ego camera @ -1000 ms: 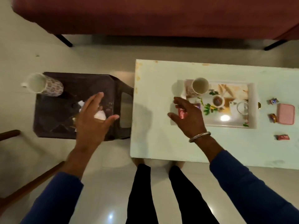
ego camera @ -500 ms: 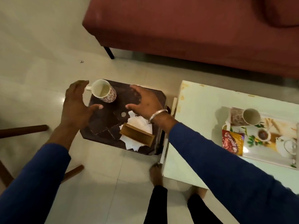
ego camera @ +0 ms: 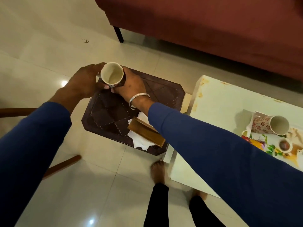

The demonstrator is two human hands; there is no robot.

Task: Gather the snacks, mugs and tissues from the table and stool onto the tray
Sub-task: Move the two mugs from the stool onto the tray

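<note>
1. Head view: both hands hold one mug (ego camera: pixel 112 77) over the far left corner of the dark stool (ego camera: pixel 131 110).
2. Left hand (ego camera: pixel 83 82): fingers curled round the mug's left side, thumb beneath near its base.
3. Right hand (ego camera: pixel 131 84): fingers wrapped round the mug's right side, thumb at the lower edge. A metal bangle (ego camera: pixel 138 99) sits on this wrist.
4. Mug: upright, mouth facing the camera. Whether its base touches the stool cannot be told.
5. Tissues (ego camera: pixel 141 141): loose white sheets at the near right edge of the stool, beneath a brown wooden holder (ego camera: pixel 146 132), partly hidden by the right sleeve.
6. Tray (ego camera: pixel 249 128): on the white table (ego camera: pixel 221 102) near its right edge. It carries a second mug (ego camera: pixel 270 125) lying on its side, a snack packet (ego camera: pixel 254 141) and a small cup (ego camera: pixel 284 145).
</note>
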